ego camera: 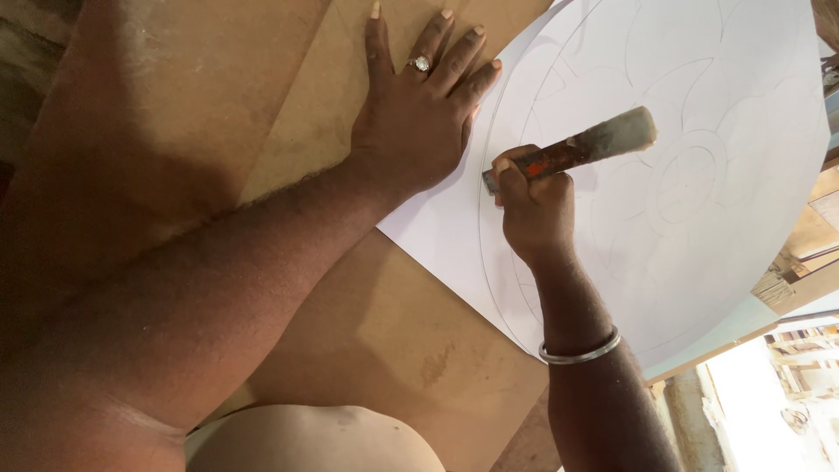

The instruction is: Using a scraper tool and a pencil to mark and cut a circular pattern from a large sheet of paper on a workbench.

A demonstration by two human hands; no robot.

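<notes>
My left hand (419,105) lies flat with fingers spread, partly on a brown board (262,114) and partly on the edge of a white sheet (717,105). It wears a ring. The white sheet carries a faint drawn flower pattern inside a large circle. My right hand (535,210) is closed around a hand tool (577,150) with a worn red and grey handle, its lower end pressed to the sheet near the circle's line. A metal bangle sits on my right wrist.
More brown board (393,341) extends under my arms toward me. A rounded pale shape (315,441) shows at the bottom. At the right edge are wooden pieces and a bright cluttered area (786,367).
</notes>
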